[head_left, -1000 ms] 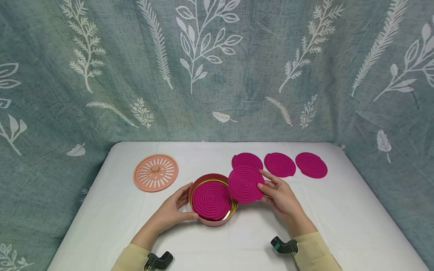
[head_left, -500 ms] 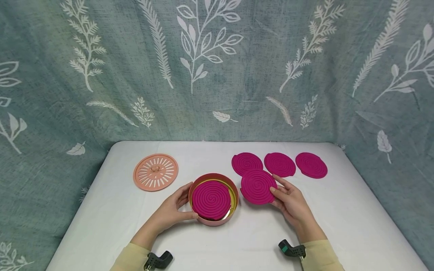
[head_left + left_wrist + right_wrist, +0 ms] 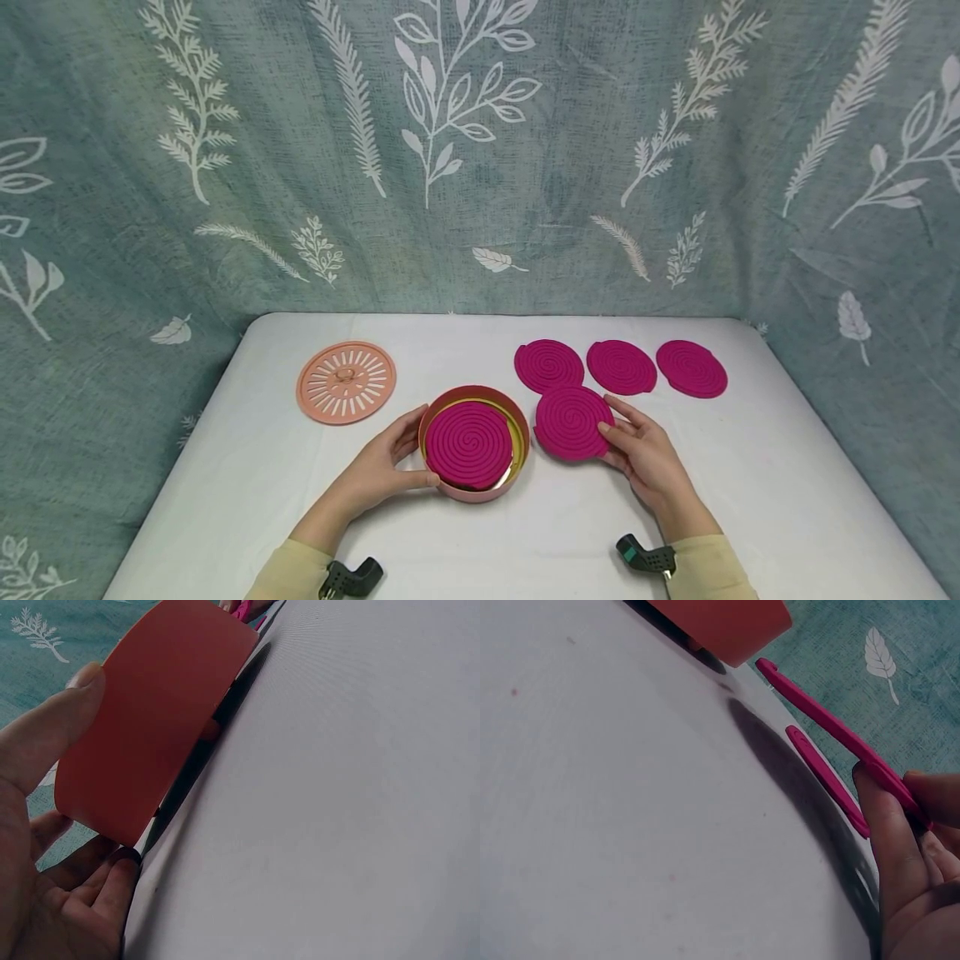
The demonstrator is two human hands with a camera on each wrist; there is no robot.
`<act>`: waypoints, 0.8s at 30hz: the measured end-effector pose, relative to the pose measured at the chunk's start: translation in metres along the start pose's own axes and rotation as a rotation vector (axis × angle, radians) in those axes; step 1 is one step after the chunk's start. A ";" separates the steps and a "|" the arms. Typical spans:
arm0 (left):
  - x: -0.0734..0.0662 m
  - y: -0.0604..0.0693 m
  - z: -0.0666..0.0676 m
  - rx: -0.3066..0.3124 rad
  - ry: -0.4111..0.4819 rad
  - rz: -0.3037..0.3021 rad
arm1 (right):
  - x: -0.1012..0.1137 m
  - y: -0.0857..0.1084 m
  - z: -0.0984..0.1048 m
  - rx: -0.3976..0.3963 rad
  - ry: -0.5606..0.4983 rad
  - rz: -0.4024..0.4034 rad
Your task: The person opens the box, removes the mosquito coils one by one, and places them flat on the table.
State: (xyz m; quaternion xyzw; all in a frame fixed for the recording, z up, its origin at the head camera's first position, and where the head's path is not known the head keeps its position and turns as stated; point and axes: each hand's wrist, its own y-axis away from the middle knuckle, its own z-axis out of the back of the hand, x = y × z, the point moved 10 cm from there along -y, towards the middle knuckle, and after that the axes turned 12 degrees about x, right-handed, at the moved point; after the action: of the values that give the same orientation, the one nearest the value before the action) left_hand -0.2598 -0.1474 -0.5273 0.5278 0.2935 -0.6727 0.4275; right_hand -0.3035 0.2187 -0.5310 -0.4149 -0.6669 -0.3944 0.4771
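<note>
- The left hand point(image 3: 386, 462) is gripping the left side of the round container point(image 3: 474, 497), its thumb lying by the near rim and its fingers curling round the wall, probably because the container could slide if left unbraced
- The right hand point(image 3: 648, 454) is pinching the raised spiral disc point(image 3: 572, 423) at its right edge between thumb and fingers, presumably keeping most of the disc free of the grip; the right wrist view is showing it clear of the table point(image 3: 570, 542), just right of the container
- The left spiral disc point(image 3: 548, 366), middle spiral disc point(image 3: 622, 367) and right spiral disc point(image 3: 692, 368) are lying flat in a row towards the back, perhaps for easy picking up
- The slotted disc point(image 3: 346, 382) is resting at the left, well apart from them
- The container is holding the inner spiral disc point(image 3: 468, 446), with its gold inside showing along the right; whether anything is lying underneath, I cannot tell
</note>
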 end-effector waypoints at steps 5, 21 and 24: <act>-0.002 0.001 0.000 -0.004 -0.004 -0.007 | -0.003 -0.001 0.000 -0.026 0.086 -0.023; 0.000 0.001 0.000 -0.010 -0.006 0.010 | -0.014 -0.004 -0.006 -0.030 0.264 -0.107; 0.001 0.001 -0.001 -0.009 -0.003 0.019 | -0.015 -0.004 -0.004 -0.037 0.277 -0.116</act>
State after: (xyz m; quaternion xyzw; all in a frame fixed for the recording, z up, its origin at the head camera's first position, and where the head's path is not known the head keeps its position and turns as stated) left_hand -0.2589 -0.1472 -0.5289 0.5275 0.2909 -0.6681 0.4367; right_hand -0.3029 0.2107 -0.5447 -0.3261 -0.6101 -0.4868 0.5333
